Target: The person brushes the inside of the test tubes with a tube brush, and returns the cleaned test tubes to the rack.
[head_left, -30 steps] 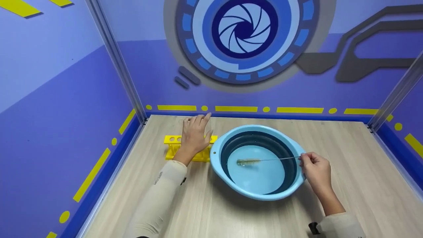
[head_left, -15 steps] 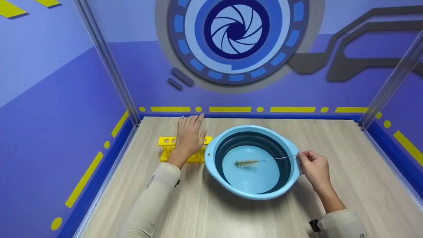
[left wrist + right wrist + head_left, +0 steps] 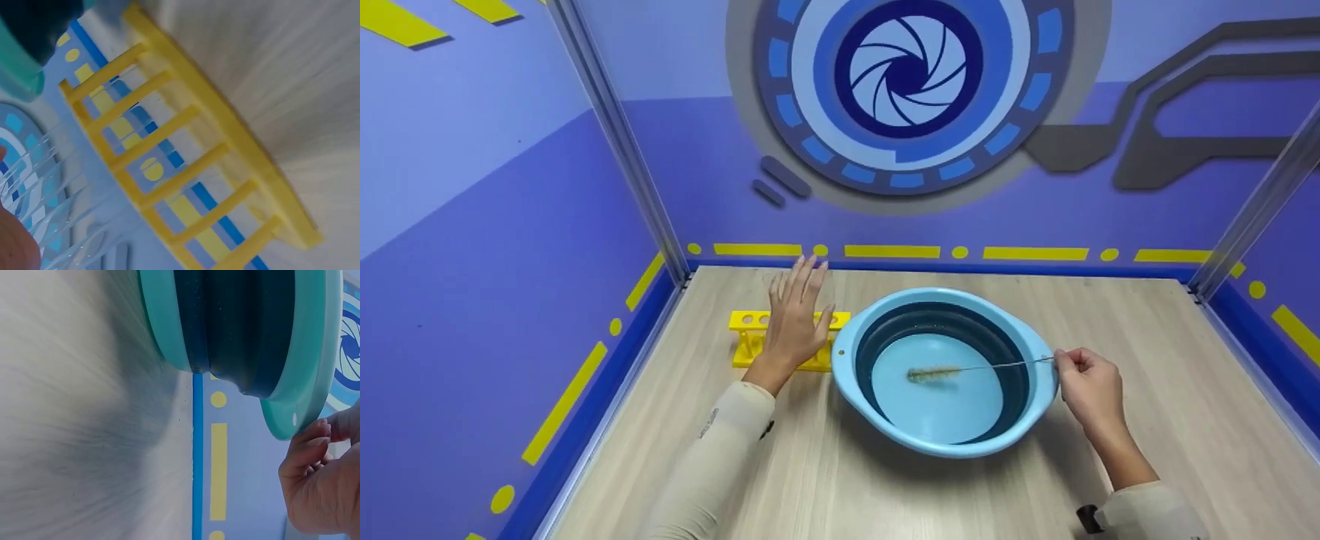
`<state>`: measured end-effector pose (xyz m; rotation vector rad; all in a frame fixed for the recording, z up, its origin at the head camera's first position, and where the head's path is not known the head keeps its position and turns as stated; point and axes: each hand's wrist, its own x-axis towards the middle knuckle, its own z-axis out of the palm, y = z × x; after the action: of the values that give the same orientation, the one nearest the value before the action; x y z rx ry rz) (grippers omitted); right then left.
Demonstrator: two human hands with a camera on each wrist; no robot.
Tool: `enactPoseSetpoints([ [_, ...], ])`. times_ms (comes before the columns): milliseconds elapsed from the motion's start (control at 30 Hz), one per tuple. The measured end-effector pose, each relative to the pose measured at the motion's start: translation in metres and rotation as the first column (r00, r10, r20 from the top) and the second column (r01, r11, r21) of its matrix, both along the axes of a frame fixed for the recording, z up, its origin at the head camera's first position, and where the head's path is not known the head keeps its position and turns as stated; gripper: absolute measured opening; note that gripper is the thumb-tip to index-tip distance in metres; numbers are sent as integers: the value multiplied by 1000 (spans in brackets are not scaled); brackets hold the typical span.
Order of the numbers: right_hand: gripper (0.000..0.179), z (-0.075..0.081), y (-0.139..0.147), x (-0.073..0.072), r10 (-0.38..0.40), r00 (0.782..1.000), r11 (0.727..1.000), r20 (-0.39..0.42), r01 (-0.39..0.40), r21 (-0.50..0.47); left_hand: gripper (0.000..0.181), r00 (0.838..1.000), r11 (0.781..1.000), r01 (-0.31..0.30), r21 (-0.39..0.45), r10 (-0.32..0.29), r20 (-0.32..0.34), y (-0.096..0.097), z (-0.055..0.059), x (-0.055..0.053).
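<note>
My left hand (image 3: pixel 793 326) is over the yellow test tube rack (image 3: pixel 750 320), its fingers extended toward the back wall. Clear glass test tubes (image 3: pixel 56 208) rise from the rack in the left wrist view, with part of that hand beside them; whether it touches them, I cannot tell. Thumb and fingers of my right hand (image 3: pixel 1093 386) pinch the thin wire handle of a test tube brush (image 3: pixel 936 373) at the right rim of a light-blue basin (image 3: pixel 849 386). The tan bristle head is inside the basin, over its blue bottom; the right wrist view hides the brush.
The basin stands immediately right of the rack on a wood-grain table (image 3: pixel 825 480). A blue-purple wall (image 3: pixel 697 172) with yellow marks closes off the back, and side panels flank the table. Metal posts (image 3: pixel 622 142) stand at the rear corners.
The right hand and brush have shifted slightly right relative to the basin. The left hand's fingers have come closer together above the rack. The head view sways a little.
</note>
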<state>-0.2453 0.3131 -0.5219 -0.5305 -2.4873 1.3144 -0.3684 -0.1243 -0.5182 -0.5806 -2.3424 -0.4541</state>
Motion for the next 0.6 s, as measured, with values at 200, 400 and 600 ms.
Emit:
enactPoseSetpoints([
  [200,44,2,7,2,-6,999,998,-46,9,62,77,993,996,29,80,-19,-121,-8,-7,13],
  [400,39,7,17,15,-56,984,991,-170,76,113,74,986,995,49,84,-35,-162,-4,-9,28],
  [600,42,8,10,32,47,954,963,-295,36,267,64,997,997,-22,69,17,69,5,-12,62],
])
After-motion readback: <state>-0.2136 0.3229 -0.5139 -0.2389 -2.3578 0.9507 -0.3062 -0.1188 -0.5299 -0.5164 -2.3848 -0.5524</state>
